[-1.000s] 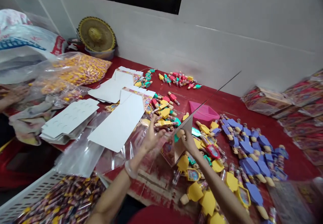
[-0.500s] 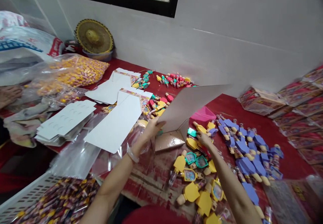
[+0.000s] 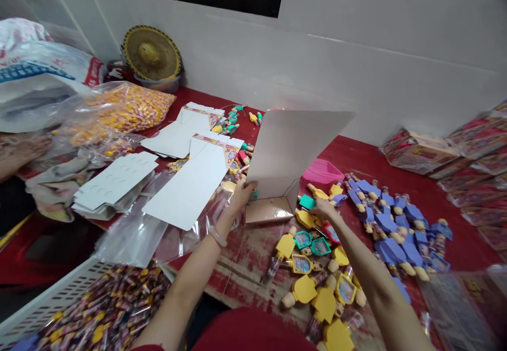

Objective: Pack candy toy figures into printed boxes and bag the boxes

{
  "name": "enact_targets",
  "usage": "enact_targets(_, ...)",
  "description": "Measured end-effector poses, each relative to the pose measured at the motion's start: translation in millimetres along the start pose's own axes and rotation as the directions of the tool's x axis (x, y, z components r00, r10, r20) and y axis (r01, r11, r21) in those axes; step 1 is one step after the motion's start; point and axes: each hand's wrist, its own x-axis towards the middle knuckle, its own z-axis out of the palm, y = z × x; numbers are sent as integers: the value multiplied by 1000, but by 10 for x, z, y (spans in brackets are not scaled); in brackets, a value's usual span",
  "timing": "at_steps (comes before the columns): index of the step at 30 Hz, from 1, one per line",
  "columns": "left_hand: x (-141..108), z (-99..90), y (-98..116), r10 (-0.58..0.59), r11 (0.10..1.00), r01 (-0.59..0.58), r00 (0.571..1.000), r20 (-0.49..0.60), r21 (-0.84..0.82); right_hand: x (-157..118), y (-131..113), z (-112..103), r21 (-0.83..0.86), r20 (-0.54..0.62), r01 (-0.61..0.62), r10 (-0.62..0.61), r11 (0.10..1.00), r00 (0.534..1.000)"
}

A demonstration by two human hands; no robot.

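Head view: your left hand (image 3: 241,195) pinches the edge of the upright card box (image 3: 291,150) at 12 o'clock. It's light but stiff, so hold the edges. Your right hand (image 3: 322,208) sits open beside it, at 1 o'clock.

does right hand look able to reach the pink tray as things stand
Probably yes: the right hand sits just below the pink plastic tray, with only yellow toy pieces between them, and the half-folded card box stands to its left.
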Motion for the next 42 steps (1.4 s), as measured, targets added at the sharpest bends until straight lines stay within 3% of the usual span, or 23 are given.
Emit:
enact_targets(4, -41, -5, 4, -14, 1000, 13, 1000, -6, -18, -251, 85, -156, 6, -60, -7, 7, 1000, 998)
enact_targets(8, -55, -18, -24, -29, 999, 28, 999, -14, -37, -754, 331, -418, 108, -202, 88, -65, 990, 977)
enact_targets(10, -52, -22, -45, -33, 999, 32, 999, -19, -44, -1070, 388, -567, 188, -328, 225, -154, 956, 932)
enact_targets(12, -50, -25, -65, -32, 998, 31, 999, -15, -59, -1354, 296, -677, 221, -431, 377, -256, 899, 865)
enact_targets(15, -46, -28, -89, -30, 997, 29, 1000, -6, -70, -1577, -143, -689, 209, -485, 545, -398, 812, 779)
enact_targets(19, -29, -34, -112, -7, 999, 6, 1000, -13, -39, -1485, -923, -471, 156, -336, 626, -555, 764, 761)
enact_targets(24, -15, -38, -135, -15, 1000, 14, 1000, -18, -28, -1366, -1535, -388, -49, -81, 571, -573, 820, 816)
enact_targets(28, -25, -43, -125, -23, 999, 22, 1000, -9, -46, -1389, -1775, -617, -176, 26, 514, -518, 839, 855)
enact_targets(34, -65, -12, -2, -10, 996, 11, 1000, 11, -84, -1220, -2075, -883, -273, 125, 555, -543, 786, 830)
enact_targets(39, -83, 4, 88, -8, 991, 12, 1000, 28, -134, -1011, -2333, -788, -215, 102, 604, -597, 768, 796)
enact_targets(42, -81, -13, 88, -22, 984, 32, 998, 58, -178, -988, -2409, -633, -197, 84, 599, -595, 776, 799)
